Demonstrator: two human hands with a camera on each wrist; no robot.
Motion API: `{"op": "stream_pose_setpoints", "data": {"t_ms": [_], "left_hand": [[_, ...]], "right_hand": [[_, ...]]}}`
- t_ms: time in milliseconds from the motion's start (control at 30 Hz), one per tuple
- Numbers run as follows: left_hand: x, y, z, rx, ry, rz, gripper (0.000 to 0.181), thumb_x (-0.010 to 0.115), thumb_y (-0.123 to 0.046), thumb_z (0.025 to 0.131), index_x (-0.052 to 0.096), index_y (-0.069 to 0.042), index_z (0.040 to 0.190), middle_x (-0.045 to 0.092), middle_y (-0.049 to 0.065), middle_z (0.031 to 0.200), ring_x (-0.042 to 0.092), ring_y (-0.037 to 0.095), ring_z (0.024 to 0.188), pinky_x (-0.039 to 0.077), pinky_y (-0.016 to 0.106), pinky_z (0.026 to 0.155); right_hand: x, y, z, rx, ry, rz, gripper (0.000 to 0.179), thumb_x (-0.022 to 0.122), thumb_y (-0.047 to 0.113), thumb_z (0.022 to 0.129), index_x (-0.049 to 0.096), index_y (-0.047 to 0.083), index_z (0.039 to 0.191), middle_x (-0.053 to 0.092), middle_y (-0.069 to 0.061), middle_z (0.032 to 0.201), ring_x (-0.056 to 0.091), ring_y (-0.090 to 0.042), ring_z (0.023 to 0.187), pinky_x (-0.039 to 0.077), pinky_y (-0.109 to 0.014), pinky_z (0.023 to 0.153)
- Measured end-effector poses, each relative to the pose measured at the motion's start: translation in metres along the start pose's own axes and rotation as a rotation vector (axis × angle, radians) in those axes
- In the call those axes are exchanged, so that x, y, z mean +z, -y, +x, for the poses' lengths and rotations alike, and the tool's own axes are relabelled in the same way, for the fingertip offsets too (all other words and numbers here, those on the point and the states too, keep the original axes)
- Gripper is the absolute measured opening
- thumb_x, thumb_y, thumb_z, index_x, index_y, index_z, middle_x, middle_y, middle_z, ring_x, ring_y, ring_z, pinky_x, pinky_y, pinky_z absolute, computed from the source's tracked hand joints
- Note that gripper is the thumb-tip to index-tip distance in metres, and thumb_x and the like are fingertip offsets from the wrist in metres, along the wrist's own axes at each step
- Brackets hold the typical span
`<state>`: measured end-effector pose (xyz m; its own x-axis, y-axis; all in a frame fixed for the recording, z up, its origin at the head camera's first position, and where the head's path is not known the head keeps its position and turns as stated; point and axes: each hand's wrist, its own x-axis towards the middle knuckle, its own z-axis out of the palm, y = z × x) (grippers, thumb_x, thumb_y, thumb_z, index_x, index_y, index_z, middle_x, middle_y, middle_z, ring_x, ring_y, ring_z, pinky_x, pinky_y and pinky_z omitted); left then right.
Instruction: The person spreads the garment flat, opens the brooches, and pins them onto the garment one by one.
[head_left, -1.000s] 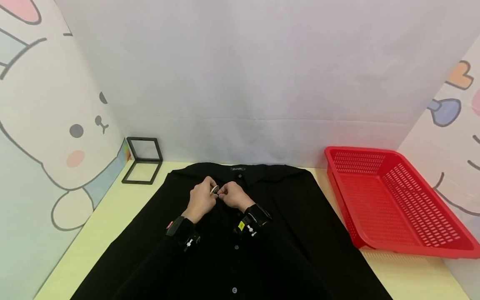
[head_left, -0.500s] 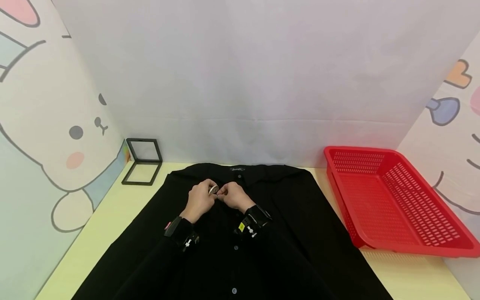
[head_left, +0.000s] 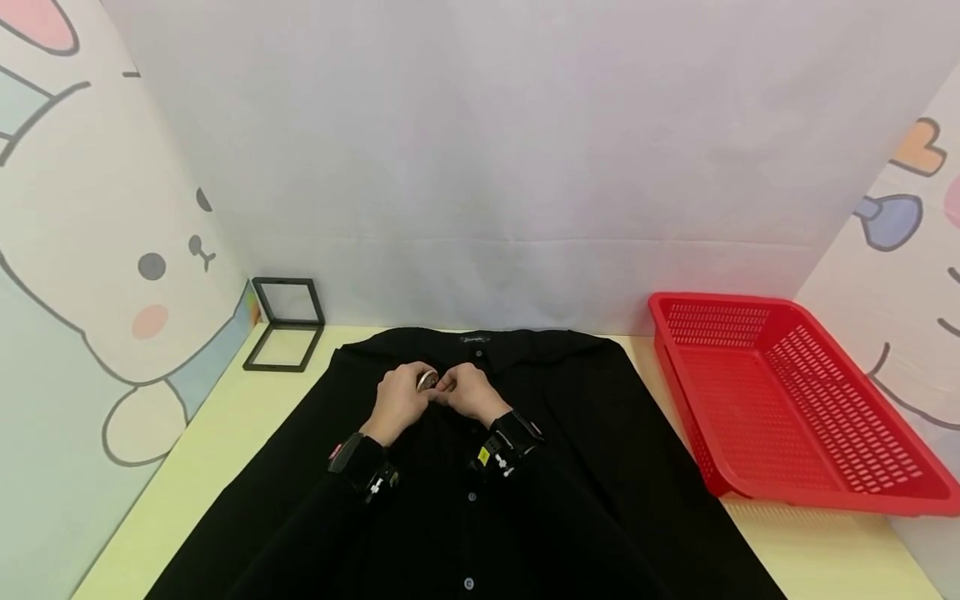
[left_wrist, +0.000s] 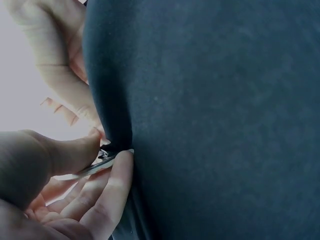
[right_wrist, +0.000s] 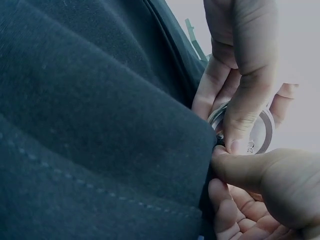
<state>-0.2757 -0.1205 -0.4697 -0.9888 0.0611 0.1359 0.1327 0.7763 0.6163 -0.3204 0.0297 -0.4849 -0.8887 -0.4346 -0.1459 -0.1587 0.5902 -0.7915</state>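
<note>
A black button-up shirt (head_left: pixel 577 450) lies spread flat, collar away from me. Over its chest, just left of the button line, my left hand (head_left: pixel 399 402) holds a round metal-rimmed badge (head_left: pixel 427 381) between thumb and fingers. In the right wrist view the left thumb presses on the back of the badge (right_wrist: pixel 269 125), beside a small metal fitting. My right hand (head_left: pixel 467 392) pinches a raised fold of the shirt right at the badge's edge, its thumb meeting the left thumb. The contact between the metal fitting and the cloth is mostly hidden by the fingers.
A black two-part frame case (head_left: pixel 287 325) stands unfolded at the back left of the pale table (head_left: pixel 187 467). A red perforated basket (head_left: pixel 795 400) sits to the right, close to the shirt's edge. White and cartoon-printed sheets wall in the back and sides.
The badge has turned slightly in the left hand, and the two thumbs have come closer together. Both hands otherwise stay in place over the shirt; frame case and basket are unmoved.
</note>
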Motion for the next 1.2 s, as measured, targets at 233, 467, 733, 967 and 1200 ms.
{"op": "stream_pose_setpoints", "data": {"t_ms": [233, 467, 733, 967, 1200], "left_hand": [[0.0, 0.0, 0.0, 0.013, 0.001, 0.001, 0.024, 0.073, -0.008, 0.096, 0.071, -0.002, 0.119, 0.071, 0.016, 0.111, 0.069, 0.031, 0.097, 0.055, 0.046, 0.089], [0.002, 0.007, 0.001, 0.039, -0.024, -0.051, 0.024, 0.075, -0.011, 0.095, 0.072, -0.002, 0.117, 0.072, 0.015, 0.106, 0.068, 0.026, 0.086, 0.056, 0.041, 0.079], [0.002, 0.013, 0.001, 0.067, 0.004, -0.117, 0.025, 0.074, -0.009, 0.095, 0.072, -0.002, 0.118, 0.072, 0.015, 0.108, 0.068, 0.027, 0.093, 0.056, 0.04, 0.085], [-0.001, 0.017, 0.003, 0.085, 0.017, -0.152, 0.022, 0.073, -0.008, 0.096, 0.072, 0.0, 0.117, 0.073, 0.015, 0.108, 0.07, 0.028, 0.094, 0.058, 0.04, 0.084], [-0.001, 0.021, 0.007, 0.033, 0.035, -0.121, 0.02, 0.072, -0.008, 0.097, 0.073, -0.003, 0.116, 0.073, 0.012, 0.103, 0.067, 0.021, 0.084, 0.054, 0.036, 0.076]], "right_hand": [[0.0, 0.0, -0.002, -0.037, -0.029, -0.029, 0.009, 0.072, 0.013, 0.098, 0.078, 0.009, 0.092, 0.071, -0.005, 0.091, 0.06, -0.015, 0.076, 0.05, -0.03, 0.072], [0.001, -0.003, -0.003, -0.063, -0.057, -0.04, 0.008, 0.075, 0.013, 0.096, 0.082, 0.011, 0.094, 0.076, -0.006, 0.094, 0.061, -0.014, 0.075, 0.048, -0.028, 0.068], [0.0, -0.004, -0.004, -0.08, -0.04, -0.039, 0.01, 0.073, 0.013, 0.097, 0.082, 0.01, 0.096, 0.077, -0.007, 0.096, 0.061, -0.014, 0.075, 0.047, -0.027, 0.069], [-0.001, -0.005, -0.005, -0.077, -0.03, -0.039, 0.011, 0.072, 0.014, 0.097, 0.082, 0.009, 0.1, 0.077, -0.007, 0.1, 0.063, -0.014, 0.08, 0.05, -0.027, 0.073], [0.001, -0.005, -0.003, -0.034, -0.032, 0.001, 0.008, 0.076, 0.015, 0.095, 0.082, 0.011, 0.097, 0.078, -0.004, 0.096, 0.066, -0.014, 0.081, 0.055, -0.028, 0.074]]}}
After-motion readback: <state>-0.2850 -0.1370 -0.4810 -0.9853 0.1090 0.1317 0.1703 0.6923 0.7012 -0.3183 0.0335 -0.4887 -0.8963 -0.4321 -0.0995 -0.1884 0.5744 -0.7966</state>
